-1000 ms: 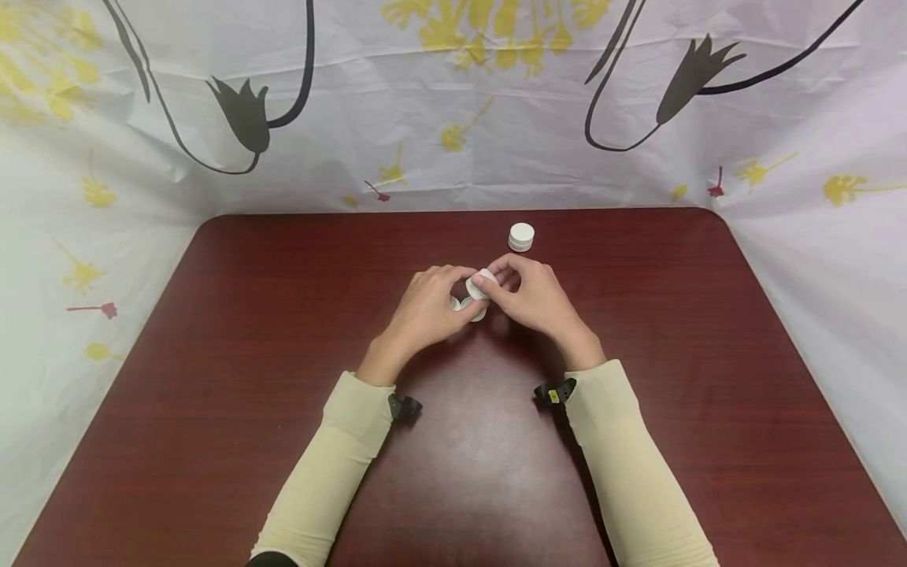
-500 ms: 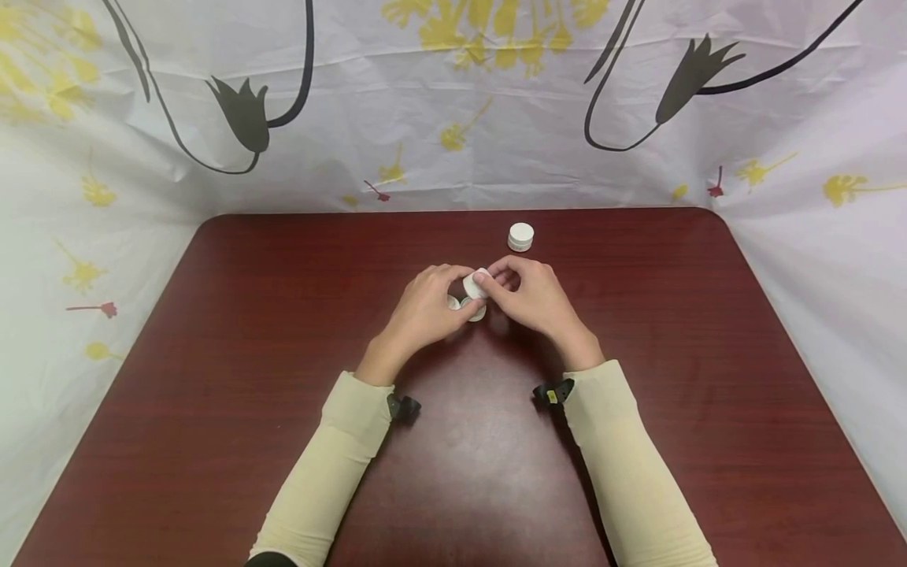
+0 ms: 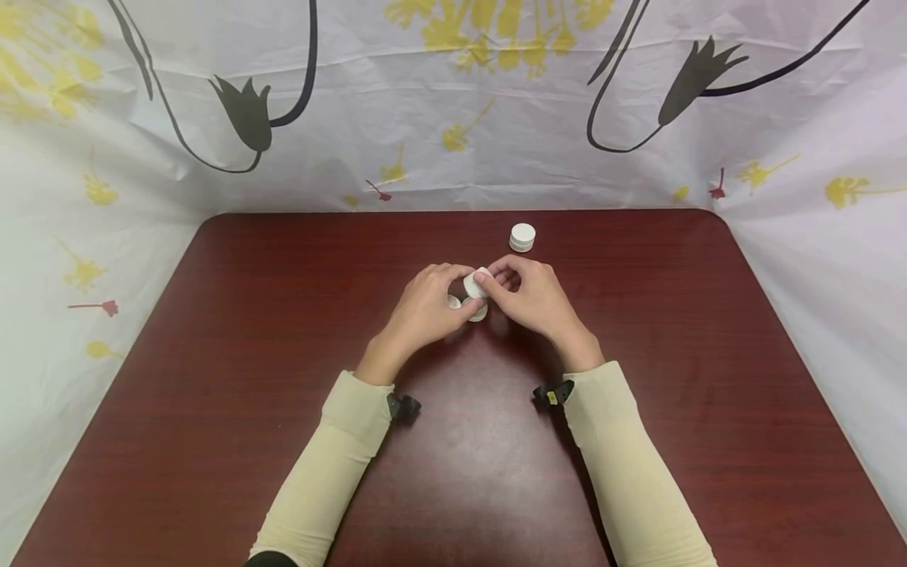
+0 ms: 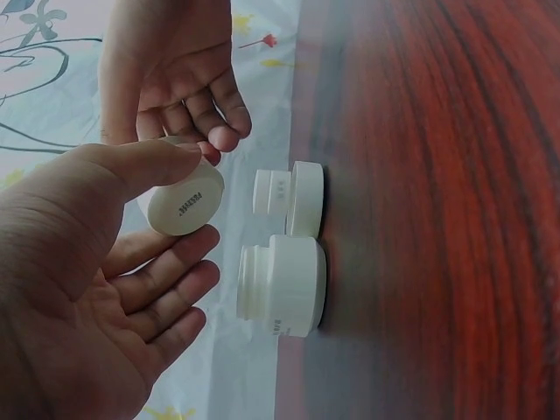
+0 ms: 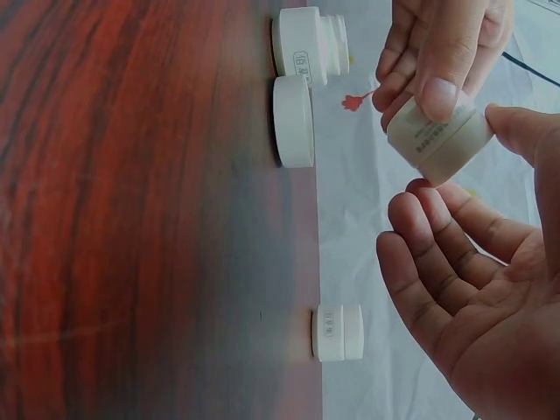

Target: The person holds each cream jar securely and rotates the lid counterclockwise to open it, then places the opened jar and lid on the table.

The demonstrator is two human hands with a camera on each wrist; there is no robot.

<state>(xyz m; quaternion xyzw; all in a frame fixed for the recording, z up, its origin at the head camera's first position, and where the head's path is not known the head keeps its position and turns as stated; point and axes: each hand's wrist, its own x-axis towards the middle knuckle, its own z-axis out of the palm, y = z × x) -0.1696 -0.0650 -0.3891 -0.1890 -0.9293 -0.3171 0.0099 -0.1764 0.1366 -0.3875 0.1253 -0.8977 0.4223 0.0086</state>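
Note:
Between both hands, a small white cosmetic jar (image 3: 476, 284) is held tilted above the table. My left hand (image 3: 429, 305) pinches it between thumb and forefinger, its other fingers loosely bent. My right hand (image 3: 530, 298) pinches the jar's other side with its thumb; in the head view its fingers curl behind. Printed lettering shows on the jar's flat end in the left wrist view, and a seam runs round it in the right wrist view. Just below stands an open white jar (image 4: 293, 284) with a bare threaded neck. A white lid (image 5: 293, 122) lies right beside that.
Another white jar (image 3: 522, 237), with its lid on, stands near the back edge of the dark red table (image 3: 283, 331). A patterned white sheet (image 3: 425, 102) hangs behind the table and along its sides.
The held jar has turned slightly between the fingers since a second ago, showing more of its side. Both hands stay in nearly the same place.

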